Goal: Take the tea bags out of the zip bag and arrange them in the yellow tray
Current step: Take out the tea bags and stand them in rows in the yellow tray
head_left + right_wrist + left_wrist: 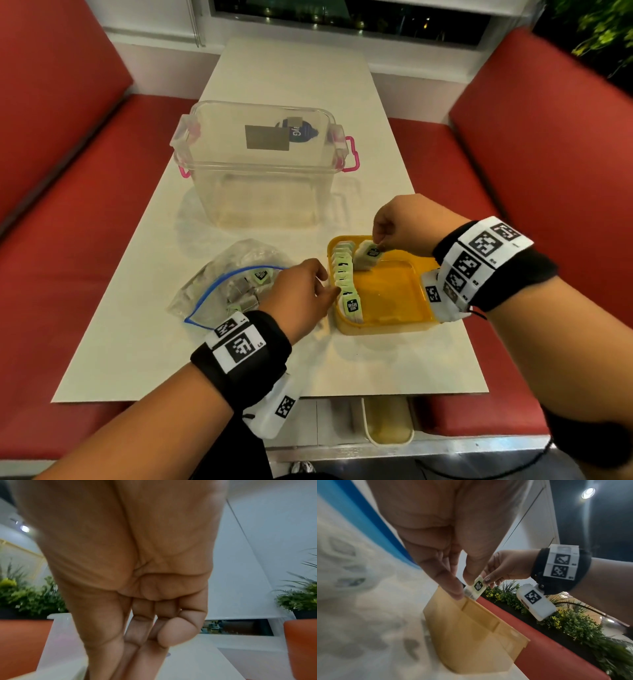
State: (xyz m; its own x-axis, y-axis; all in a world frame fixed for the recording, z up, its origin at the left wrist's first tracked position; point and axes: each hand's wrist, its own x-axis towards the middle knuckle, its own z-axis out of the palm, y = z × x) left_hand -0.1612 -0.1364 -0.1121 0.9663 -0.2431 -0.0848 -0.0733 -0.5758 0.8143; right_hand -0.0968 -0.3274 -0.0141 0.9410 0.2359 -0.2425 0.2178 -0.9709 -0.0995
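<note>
Fingertips of the right hand (399, 226) are pinching the top of a small pale tea bag with a green-and-black label (369, 255), holding it tilted over the far left corner of the shallow yellow plastic tray (394, 322); its lower edge is reaching down to the tray floor and its labelled face is turning up toward the camera. That wrist is arching over the tray's far rim, knuckles raised, fingers curling downward. Beside it, a row of upright tea bags with green labels (344, 277) is running along the tray's left wall, its long axis going from the near edge to the far edge. The left hand (301, 294) is reaching in from the left, its loosely extended fingers touching the near part of that row and gripping nothing. Left of the tray, the clear zip bag with a blue seal (219, 284) is lying open on the white table (171, 359), more tea bags inside. Farther back, a clear plastic storage box with pink latches (263, 161) is standing.
</note>
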